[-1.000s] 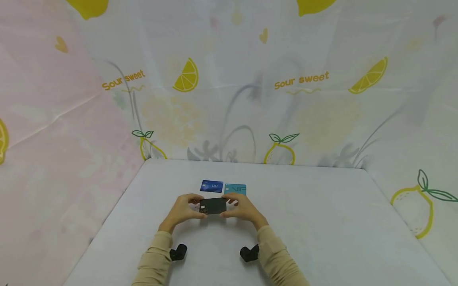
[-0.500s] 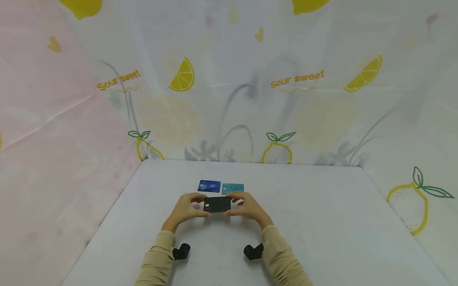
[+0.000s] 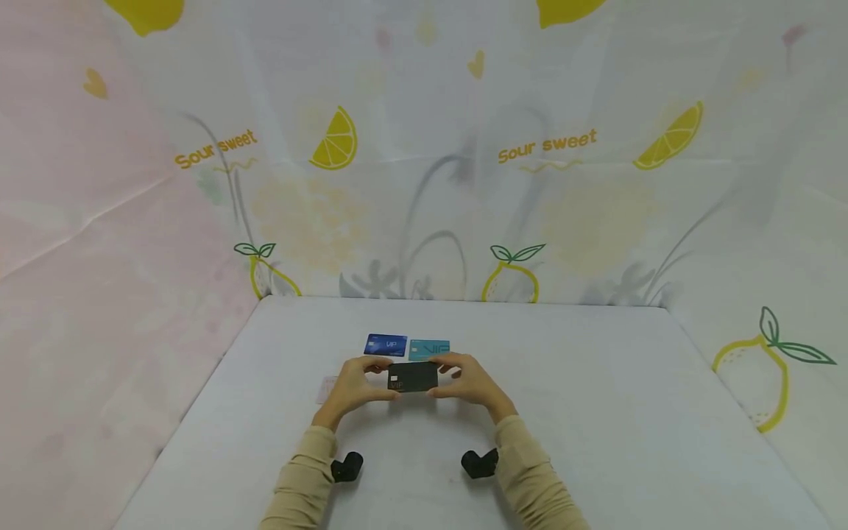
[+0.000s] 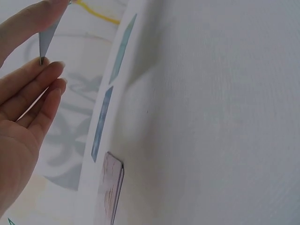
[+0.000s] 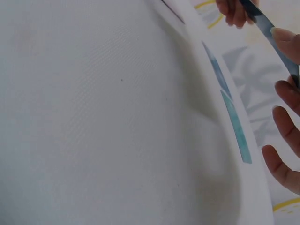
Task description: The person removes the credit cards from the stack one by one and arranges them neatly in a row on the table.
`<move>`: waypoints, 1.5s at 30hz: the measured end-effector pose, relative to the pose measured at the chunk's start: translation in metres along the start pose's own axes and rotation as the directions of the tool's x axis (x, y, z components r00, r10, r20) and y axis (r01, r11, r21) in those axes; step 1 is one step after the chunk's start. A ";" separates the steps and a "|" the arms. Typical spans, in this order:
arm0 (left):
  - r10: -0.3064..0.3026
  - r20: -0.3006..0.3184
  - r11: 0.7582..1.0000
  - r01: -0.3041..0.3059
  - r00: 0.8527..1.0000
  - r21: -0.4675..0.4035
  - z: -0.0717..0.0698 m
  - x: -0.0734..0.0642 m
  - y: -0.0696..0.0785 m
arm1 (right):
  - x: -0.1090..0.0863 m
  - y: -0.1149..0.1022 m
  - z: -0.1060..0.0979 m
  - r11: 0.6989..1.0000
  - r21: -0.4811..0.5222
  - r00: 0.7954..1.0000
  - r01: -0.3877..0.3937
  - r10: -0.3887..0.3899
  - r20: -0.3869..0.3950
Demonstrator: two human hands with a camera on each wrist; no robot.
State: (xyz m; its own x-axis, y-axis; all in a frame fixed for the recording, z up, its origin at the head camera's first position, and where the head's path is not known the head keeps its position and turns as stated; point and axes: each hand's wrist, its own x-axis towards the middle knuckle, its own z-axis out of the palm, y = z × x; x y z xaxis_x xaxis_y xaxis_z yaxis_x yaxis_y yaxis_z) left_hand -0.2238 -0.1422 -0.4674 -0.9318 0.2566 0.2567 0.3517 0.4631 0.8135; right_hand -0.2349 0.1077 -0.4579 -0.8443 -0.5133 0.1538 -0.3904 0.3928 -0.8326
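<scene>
A black VIP card point(image 3: 414, 377) is held above the table between both hands. My left hand point(image 3: 356, 386) pinches its left end between thumb and fingers, and my right hand point(image 3: 472, 384) pinches the right end the same way. Behind it on the table lie a dark blue VIP card point(image 3: 386, 345) and a teal VIP card point(image 3: 427, 349), side by side. Partly hidden by the left hand is a pale pink card point(image 3: 327, 389); in the left wrist view these pinkish cards point(image 4: 110, 185) look like a small stack.
The white table point(image 3: 596, 412) runs back to a lemon-printed cloth wall point(image 3: 424, 206). A black wrist-worn piece point(image 3: 347, 467) juts inward from the left sleeve, with a matching piece point(image 3: 480, 464) at the right one.
Both hands have shifted right together with the black card. The pale pink card now shows to the left of the left hand. The head view has turned slightly.
</scene>
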 end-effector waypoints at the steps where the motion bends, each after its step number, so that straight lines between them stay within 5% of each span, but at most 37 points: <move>1: 0.006 0.000 1.000 -0.006 1.000 0.000 0.001 0.001 0.000 | -0.001 0.000 -0.002 1.000 -0.005 1.000 -0.001 0.001 0.003; 15: 0.017 0.012 1.000 -0.017 1.000 0.009 0.021 0.015 0.015 | -0.013 0.007 -0.023 1.000 -0.003 0.999 -0.019 0.019 -0.027; 27: 0.010 0.030 1.000 -0.010 0.999 -0.021 0.038 0.028 0.022 | -0.030 -0.032 -0.047 1.000 0.000 0.999 -0.017 0.017 -0.030; 31: 0.025 0.031 1.000 -0.025 0.999 -0.009 0.043 0.032 0.024 | -0.031 -0.026 -0.052 1.000 0.003 0.999 -0.026 0.026 -0.035; 38: 0.059 0.044 0.998 -0.057 0.997 -0.033 0.053 0.042 0.028 | -0.027 0.023 -0.057 0.998 -0.045 0.997 -0.037 0.034 -0.070; 45: 0.076 0.063 0.997 -0.075 0.995 -0.012 0.063 0.052 0.026 | -0.030 0.031 -0.064 0.999 -0.039 0.996 -0.033 0.030 -0.085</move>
State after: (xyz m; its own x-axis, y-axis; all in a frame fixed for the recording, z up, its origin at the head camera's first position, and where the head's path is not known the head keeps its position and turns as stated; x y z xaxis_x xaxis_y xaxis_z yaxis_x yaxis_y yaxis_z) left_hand -0.2570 -0.0635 -0.4655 -0.8949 0.3436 0.2847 0.4198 0.4323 0.7980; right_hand -0.2444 0.1840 -0.4542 -0.8839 -0.4342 0.1735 -0.3758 0.4390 -0.8161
